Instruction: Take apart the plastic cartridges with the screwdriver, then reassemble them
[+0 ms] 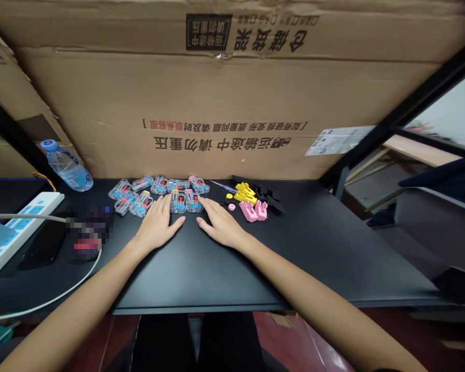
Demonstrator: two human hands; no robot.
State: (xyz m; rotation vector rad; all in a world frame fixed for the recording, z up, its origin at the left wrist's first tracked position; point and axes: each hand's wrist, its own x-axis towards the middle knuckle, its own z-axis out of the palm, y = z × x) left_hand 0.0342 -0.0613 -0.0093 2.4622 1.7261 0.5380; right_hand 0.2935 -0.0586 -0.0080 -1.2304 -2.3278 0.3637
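Both hands are open and lie flat on the black desk (217, 274), palms down, and they hold nothing. Near the back edge of the desk is a bunch of small clear plastic cases (141, 204) with red and blue parts inside. The left hand (157, 223) is just in front of this bunch. The right hand (220, 225) is at the right end of it. Two cases (178, 201) lie between the hands, close to the fingers, with their long sides pointing to the back of the desk. The cases farther back lie slanted or sideways. To the right of the right hand are pink plastic pieces (253, 210) and yellow plastic pieces (245, 192), and black plastic pieces (264, 194) lie behind them. A water bottle (67, 165) lies at the back left corner, by a big cardboard box (178, 108).
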